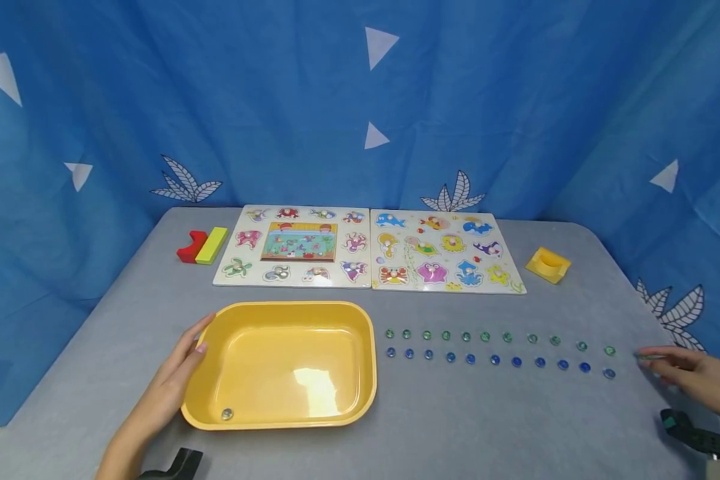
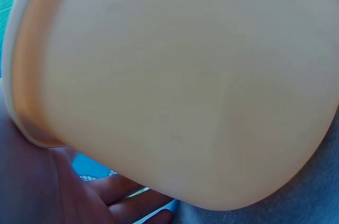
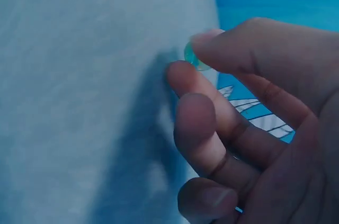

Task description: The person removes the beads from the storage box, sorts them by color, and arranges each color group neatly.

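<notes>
My left hand grips the left side of a yellow plastic tub, thumb at its rim. In the left wrist view the tub's outer wall fills most of the frame, with fingers beside it. One clear marble lies in the tub's near left corner. At the table's right edge, my right hand pinches a green glass marble between thumb and index finger. Left of that hand run two rows, green marbles behind and blue marbles in front.
Two sea-animal peg puzzle boards, one with a picture and one on its right, lie at the back. A red block and a yellow-green block stand left of them, a yellow block to the right. Blue curtain hangs behind.
</notes>
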### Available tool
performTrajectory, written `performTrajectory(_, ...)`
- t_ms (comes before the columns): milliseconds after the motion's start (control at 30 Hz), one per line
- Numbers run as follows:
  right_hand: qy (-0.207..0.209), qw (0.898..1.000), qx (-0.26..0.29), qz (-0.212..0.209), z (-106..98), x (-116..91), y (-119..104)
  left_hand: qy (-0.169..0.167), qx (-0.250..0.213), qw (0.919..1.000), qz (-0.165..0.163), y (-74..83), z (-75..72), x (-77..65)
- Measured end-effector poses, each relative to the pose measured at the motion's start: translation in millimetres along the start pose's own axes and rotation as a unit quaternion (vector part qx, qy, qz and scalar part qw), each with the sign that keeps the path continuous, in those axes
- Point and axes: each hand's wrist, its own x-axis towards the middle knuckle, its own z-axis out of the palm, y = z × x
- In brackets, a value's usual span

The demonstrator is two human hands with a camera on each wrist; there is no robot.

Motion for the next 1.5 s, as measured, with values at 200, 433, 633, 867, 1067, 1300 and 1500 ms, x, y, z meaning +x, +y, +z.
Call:
performTrajectory(200, 0.018, 1.000, -0.010, 0.001, 7.7, -3.2, -12.2, -0.005, 0.003, 0.9999, -0.014, -0.2, 0.8, 0.4)
performTrajectory(433, 0.004, 1.000, -0.017, -0.021, 3.8, 2.6, -6.2, -0.002, 0.001, 1.0000, -0.007, -0.4, 1.1, -0.2)
performTrajectory(633, 0.068, 0.994, -0.020, -0.082, -5.6, 0.2, -14.0, -0.001, 0.002, 1.0000, -0.004, -0.7, 1.9, -0.3)
performTrajectory(867, -0.005, 0.982, 0.045, -0.183, -27.3, -30.6, -167.1, 0.003, 0.003, 1.0000, 0.002, -0.1, 2.5, -1.3)
performTrajectory(1067, -0.153, 0.924, 0.134, -0.323, 4.3, -30.7, -295.8, 0.007, -0.004, 1.0000, 0.006, -0.3, 1.2, -2.1)
performTrajectory(1300, -0.345, 0.816, 0.132, -0.445, 68.0, -44.3, -423.2, -0.001, 0.001, 1.0000, 0.003, 0.1, 0.0, -1.8)
performTrajectory(1500, -0.475, 0.734, 0.091, -0.477, 135.1, -71.5, -502.6, 0.005, -0.004, 0.9998, 0.016, -0.8, 2.1, -3.7)
